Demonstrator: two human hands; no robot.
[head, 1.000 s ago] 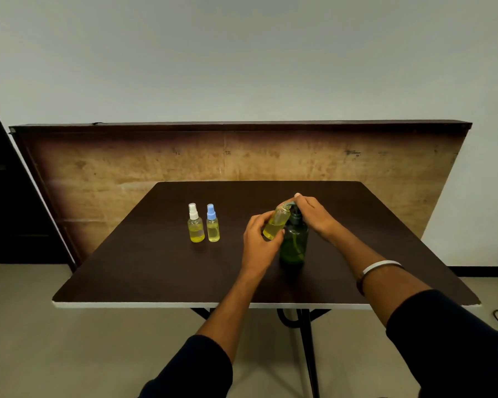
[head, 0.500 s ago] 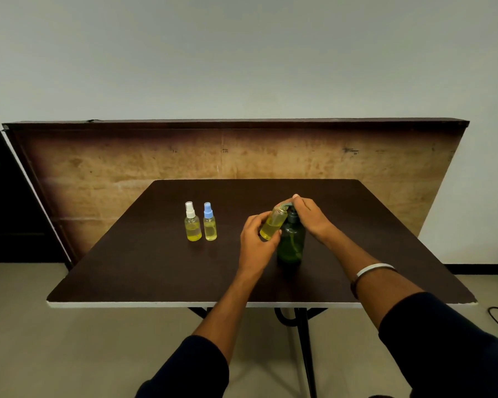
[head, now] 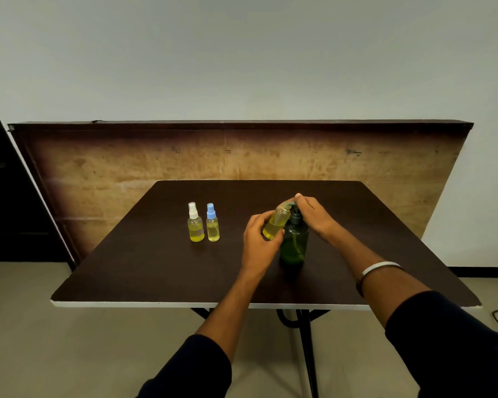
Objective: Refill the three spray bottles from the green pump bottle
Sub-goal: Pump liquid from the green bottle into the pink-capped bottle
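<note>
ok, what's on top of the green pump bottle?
The right hand rests on the green pump bottle, covering its pump head. The left hand holds an uncapped spray bottle tilted against the nozzle; the spout is hidden.

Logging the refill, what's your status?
Left hand grips tilted uncapped spray bottle at pump spout. Right hand presses green pump bottle. Two capped bottles stand apart, left. Nothing obstructing.

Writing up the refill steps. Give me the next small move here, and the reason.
Probably another press on the pump: the right hand rests on the green bottle head, and the left hand tilts an uncapped, part-full spray bottle to its spout.
</note>
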